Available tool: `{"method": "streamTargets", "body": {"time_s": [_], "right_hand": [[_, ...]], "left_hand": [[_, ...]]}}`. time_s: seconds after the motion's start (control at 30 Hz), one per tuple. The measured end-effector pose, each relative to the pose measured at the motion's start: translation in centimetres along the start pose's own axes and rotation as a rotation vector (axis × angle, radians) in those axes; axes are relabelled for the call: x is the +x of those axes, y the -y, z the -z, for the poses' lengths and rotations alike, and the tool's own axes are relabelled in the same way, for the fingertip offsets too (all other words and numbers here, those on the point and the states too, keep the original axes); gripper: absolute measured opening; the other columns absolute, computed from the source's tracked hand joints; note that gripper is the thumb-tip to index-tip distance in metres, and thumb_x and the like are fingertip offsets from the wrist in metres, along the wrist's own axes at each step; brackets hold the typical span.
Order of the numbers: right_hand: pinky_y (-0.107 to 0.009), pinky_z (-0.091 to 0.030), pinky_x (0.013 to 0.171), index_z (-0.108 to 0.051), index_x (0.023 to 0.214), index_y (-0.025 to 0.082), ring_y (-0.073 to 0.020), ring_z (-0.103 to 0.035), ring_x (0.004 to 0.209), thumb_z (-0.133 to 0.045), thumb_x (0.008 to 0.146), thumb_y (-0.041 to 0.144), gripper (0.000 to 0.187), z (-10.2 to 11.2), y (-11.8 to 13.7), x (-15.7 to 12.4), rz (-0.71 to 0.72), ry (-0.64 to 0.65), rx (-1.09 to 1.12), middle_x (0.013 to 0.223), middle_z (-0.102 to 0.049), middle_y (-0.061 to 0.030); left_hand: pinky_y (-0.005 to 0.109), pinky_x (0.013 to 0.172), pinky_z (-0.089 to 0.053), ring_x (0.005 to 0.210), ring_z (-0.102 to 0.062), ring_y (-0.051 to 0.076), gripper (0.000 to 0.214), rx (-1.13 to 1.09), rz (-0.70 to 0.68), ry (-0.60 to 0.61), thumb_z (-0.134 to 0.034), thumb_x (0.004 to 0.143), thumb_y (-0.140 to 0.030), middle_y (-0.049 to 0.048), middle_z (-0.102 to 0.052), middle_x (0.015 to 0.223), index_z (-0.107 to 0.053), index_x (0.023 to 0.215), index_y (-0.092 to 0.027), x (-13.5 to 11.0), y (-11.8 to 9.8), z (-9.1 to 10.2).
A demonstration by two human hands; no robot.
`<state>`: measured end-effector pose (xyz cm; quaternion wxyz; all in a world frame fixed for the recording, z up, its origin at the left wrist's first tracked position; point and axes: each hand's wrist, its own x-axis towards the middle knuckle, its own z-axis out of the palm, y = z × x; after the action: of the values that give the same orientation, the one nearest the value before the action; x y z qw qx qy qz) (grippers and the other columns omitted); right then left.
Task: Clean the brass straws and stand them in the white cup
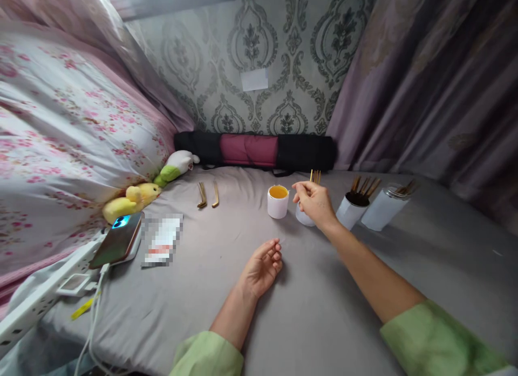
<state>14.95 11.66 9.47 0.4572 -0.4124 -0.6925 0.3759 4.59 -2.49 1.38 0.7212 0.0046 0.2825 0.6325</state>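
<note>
My right hand (314,202) is closed in a pinch round a gold fork (315,177), whose prongs stick up above my fingers. It hovers over a white cup (304,216) that it partly hides. Just left of it stands a white cup with a yellow inside (278,201). My left hand (263,268) rests on the grey sheet (315,306) with its fingers loosely curled and nothing in it. Two gold forks (208,195) lie on the sheet further left.
Two more white cups (351,210) (384,207) holding gold cutlery stand to the right. A phone (117,241) on a charger, a blurred packet (162,239), plush toys (131,200), a black-and-maroon roll (254,149) and a floral duvet (60,128) surround the spot.
</note>
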Motion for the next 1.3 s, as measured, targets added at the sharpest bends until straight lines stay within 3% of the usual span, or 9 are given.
{"method": "streamTargets", "body": {"time_s": [0.27,0.47,0.63,0.93,1.3], "right_hand": [[-0.018,-0.034,0.035,-0.059,0.079,0.016,-0.0079,-0.046,0.037,-0.041,0.079,0.047,0.036,-4.8,-2.3,-4.2,-0.127,0.154,0.066,0.056,-0.059,-0.0009],[-0.019,-0.037,0.038,-0.06,0.075,0.015,-0.0086,-0.047,0.037,-0.041,0.078,0.049,0.039,-7.2,-4.4,-5.8,-0.178,0.134,0.054,0.056,-0.06,-0.0022],[-0.02,-0.036,0.036,-0.058,0.075,0.015,-0.0098,-0.048,0.04,-0.041,0.077,0.049,0.038,-7.7,-5.4,-6.3,-0.248,0.139,0.089,0.056,-0.06,-0.0022],[-0.021,-0.038,0.043,-0.06,0.074,0.016,-0.0114,-0.052,0.042,-0.036,0.081,0.045,0.039,-8.1,-6.5,-7.1,-0.138,0.126,-0.078,0.056,-0.061,-0.0034],[-0.022,-0.038,0.048,-0.06,0.073,0.017,-0.0127,-0.053,0.046,-0.037,0.081,0.04,0.033,-7.8,-6.7,-7.5,-0.125,0.136,-0.098,0.055,-0.06,-0.0023]], "left_hand": [[0.014,0.044,-0.035,0.051,-0.047,0.003,0.013,-0.007,-0.003,-0.009,-0.06,0.074,-0.015,0.0011,-0.055,0.07,-0.058,0.086,-0.01,0.1,0.0,0.1],[0.014,0.04,-0.033,0.045,-0.044,0.003,0.006,-0.003,0.017,-0.067,-0.057,0.075,-0.013,-0.0001,-0.053,0.064,-0.057,0.081,-0.01,0.4,-0.8,0.3],[0.013,0.038,-0.033,0.043,-0.044,0.003,0.004,0.065,-0.037,-0.204,-0.053,0.077,-0.01,-0.0002,-0.052,0.06,-0.055,0.08,-0.009,0.4,-2.6,0.3],[0.014,0.038,-0.034,0.041,-0.044,0.003,0.004,0.373,-0.16,-0.399,-0.057,0.072,-0.007,0.0007,-0.052,0.06,-0.055,0.074,-0.009,1.2,-6.2,0.1],[0.019,0.044,-0.034,0.044,-0.045,0.006,0.007,0.892,-0.484,-0.635,-0.06,0.067,-0.01,0.0032,-0.055,0.062,-0.054,0.07,-0.012,3.9,-12.7,2.2]]}}
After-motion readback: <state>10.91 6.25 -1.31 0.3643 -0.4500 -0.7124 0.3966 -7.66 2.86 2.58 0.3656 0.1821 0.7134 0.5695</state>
